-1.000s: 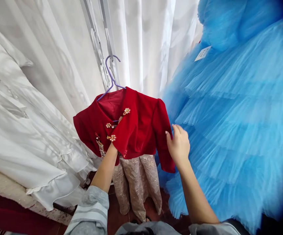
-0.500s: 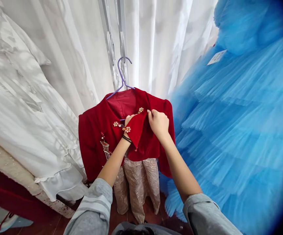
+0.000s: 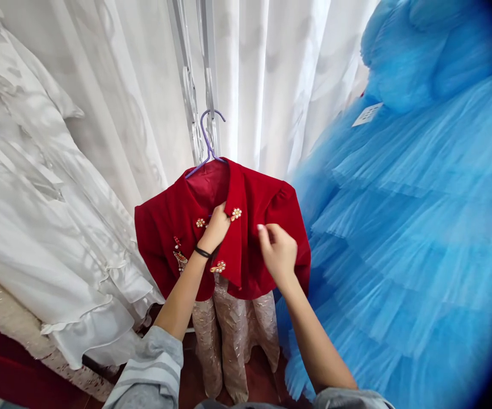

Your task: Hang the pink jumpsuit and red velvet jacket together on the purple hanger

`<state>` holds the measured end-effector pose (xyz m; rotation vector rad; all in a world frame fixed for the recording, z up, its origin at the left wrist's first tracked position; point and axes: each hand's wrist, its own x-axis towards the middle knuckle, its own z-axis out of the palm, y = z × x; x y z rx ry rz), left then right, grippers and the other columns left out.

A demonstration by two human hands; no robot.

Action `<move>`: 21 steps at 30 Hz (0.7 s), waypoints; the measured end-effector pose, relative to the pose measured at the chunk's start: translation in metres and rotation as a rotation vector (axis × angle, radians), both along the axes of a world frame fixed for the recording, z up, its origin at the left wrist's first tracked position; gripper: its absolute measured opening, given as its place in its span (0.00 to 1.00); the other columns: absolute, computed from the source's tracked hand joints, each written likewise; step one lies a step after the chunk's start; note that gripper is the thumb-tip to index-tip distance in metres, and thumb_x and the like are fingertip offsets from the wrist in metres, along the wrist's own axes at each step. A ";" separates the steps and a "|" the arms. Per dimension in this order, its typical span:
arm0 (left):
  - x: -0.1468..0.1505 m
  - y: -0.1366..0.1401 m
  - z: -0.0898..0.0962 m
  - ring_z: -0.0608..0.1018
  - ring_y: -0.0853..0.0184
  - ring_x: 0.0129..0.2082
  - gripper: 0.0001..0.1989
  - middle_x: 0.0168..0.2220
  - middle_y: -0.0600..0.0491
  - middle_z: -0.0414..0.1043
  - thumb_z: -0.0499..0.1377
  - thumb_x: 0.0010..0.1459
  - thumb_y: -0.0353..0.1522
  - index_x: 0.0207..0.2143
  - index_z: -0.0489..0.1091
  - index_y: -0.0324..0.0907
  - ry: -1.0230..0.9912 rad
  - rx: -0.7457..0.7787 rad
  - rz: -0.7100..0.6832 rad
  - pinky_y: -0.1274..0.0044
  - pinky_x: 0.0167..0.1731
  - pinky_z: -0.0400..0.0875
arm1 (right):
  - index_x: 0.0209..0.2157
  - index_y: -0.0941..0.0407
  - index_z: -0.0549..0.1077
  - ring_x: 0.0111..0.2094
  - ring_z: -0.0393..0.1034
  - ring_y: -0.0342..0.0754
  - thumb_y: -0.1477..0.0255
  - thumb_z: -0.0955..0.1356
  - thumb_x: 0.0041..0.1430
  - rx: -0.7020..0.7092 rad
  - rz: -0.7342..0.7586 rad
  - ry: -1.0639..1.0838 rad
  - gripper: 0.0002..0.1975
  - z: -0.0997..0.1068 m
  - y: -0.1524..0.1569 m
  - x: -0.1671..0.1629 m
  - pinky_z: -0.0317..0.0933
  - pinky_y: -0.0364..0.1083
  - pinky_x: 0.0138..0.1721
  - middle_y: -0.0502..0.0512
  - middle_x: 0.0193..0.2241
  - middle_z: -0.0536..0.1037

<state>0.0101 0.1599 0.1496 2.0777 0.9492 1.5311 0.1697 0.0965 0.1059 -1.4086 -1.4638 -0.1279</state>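
Note:
A red velvet jacket (image 3: 254,187) with flower-shaped jewelled buttons hangs on a purple hanger (image 3: 205,132). My left hand (image 3: 217,228), a black band at its wrist, grips the jacket's front opening edge close to an upper button (image 3: 236,213); its fingertips are partly hidden behind the cloth. Below it, another button (image 3: 219,267) sits on the same front edge. In front of the jacket's right-hand side is my right hand (image 3: 280,253), fingers curled in. Whether any cloth is in those fingers is hidden. A beaded tassel ornament (image 3: 180,258) hangs on the jacket's left-hand side.
Beneath the jacket hangs a shiny beige patterned garment (image 3: 233,335). A tiered blue tulle dress (image 3: 420,216) fills the right side. White garments (image 3: 58,227) hang at left. Behind are a white curtain (image 3: 250,85) and a metal rail (image 3: 188,74).
My right hand has moved down from the front edge it was gripping, which now lies flatter. My left hand has come from behind the folded flap to the edge near the upper button.

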 end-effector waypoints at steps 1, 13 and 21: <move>-0.004 -0.007 0.005 0.78 0.64 0.42 0.19 0.40 0.47 0.77 0.51 0.65 0.43 0.38 0.73 0.39 -0.065 -0.018 -0.024 0.71 0.45 0.73 | 0.35 0.58 0.73 0.32 0.69 0.47 0.60 0.60 0.67 0.133 -0.070 0.086 0.19 -0.008 0.005 0.015 0.58 0.44 0.35 0.58 0.31 0.77; -0.025 -0.033 -0.002 0.67 0.72 0.24 0.12 0.23 0.58 0.64 0.55 0.59 0.39 0.27 0.65 0.41 -0.195 -0.220 0.002 0.80 0.27 0.61 | 0.33 0.60 0.76 0.30 0.70 0.45 0.55 0.74 0.42 -0.009 0.343 0.888 0.23 -0.064 0.045 0.094 0.66 0.46 0.37 0.53 0.31 0.78; -0.062 -0.040 0.017 0.65 0.73 0.21 0.18 0.21 0.58 0.63 0.58 0.58 0.44 0.25 0.66 0.40 -0.136 -0.264 0.022 0.81 0.22 0.59 | 0.28 0.60 0.71 0.26 0.62 0.40 0.55 0.73 0.41 -0.053 0.312 1.002 0.22 -0.070 0.049 0.100 0.60 0.42 0.30 0.49 0.25 0.73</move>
